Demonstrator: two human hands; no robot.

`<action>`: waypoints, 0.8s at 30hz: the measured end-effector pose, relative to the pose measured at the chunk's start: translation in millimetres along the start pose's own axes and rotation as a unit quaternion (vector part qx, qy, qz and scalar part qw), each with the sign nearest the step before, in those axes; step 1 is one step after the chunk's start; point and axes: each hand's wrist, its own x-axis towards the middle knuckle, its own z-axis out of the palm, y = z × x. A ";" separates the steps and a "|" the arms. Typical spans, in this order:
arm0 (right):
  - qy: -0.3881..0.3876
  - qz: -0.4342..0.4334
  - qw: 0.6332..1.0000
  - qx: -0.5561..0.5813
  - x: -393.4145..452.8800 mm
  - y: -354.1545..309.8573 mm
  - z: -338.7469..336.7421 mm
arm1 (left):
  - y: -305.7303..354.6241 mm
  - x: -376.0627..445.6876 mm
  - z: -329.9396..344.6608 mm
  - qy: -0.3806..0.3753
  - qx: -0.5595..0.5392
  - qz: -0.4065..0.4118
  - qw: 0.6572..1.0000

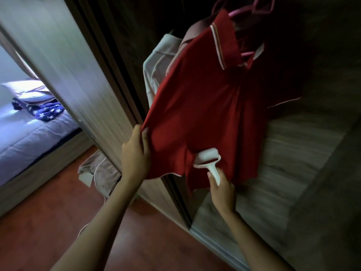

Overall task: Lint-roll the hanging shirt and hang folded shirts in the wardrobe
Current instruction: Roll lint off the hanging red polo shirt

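Observation:
A red polo shirt (203, 106) with white collar trim hangs on a pink hanger (259, 8) inside the dark wardrobe. My left hand (134, 153) grips the shirt's lower left hem and pulls the cloth out taut. My right hand (221, 190) holds the white handle of a lint roller (208, 156), whose white roll lies against the lower front of the shirt. A beige garment (156, 61) with white piping hangs behind the red shirt, mostly hidden.
The wardrobe's sliding door (64, 65) stands to the left, its wooden floor panel (289, 153) lower right. A bed (31, 137) with a star-patterned blue cloth (45, 111) and pillow lies far left. Reddish wooden floor (58, 222) is underfoot.

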 end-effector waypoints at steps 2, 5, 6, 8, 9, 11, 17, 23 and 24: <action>-0.003 0.016 1.000 0.007 1.7 -9.2 3.2 | 0.3 1.2 0.5 0.001 0.001 0.001 1.000; -0.058 0.072 0.995 -0.030 2.9 -5.6 10.5 | -0.7 3.0 2.4 -0.003 -0.004 0.003 1.000; -0.079 0.091 0.992 -0.047 2.4 -2.5 12.6 | -1.2 3.3 2.6 -0.003 -0.005 0.006 1.000; -0.091 0.109 0.988 -0.053 0.5 -1.1 13.7 | -2.1 3.4 1.9 -0.004 -0.010 0.010 1.000; -0.079 0.100 0.991 -0.049 -0.8 -2.7 14.6 | -2.3 3.4 1.2 -0.004 -0.013 0.011 1.000; -0.039 0.066 0.996 -0.033 -4.1 -10.2 15.1 | -3.8 3.5 0.8 -0.005 -0.017 0.013 1.000; -0.132 0.116 0.976 -0.129 -2.0 14.6 33.6 | -4.6 1.4 0.7 -0.001 -0.023 0.012 1.000; -0.117 0.139 0.978 -0.100 -7.4 20.3 14.9 | -1.4 -0.7 -1.4 -0.002 -0.011 0.009 1.000; -0.095 0.128 0.984 -0.080 -6.2 14.8 5.8 | -0.4 -1.6 -0.7 0.000 -0.009 0.009 1.000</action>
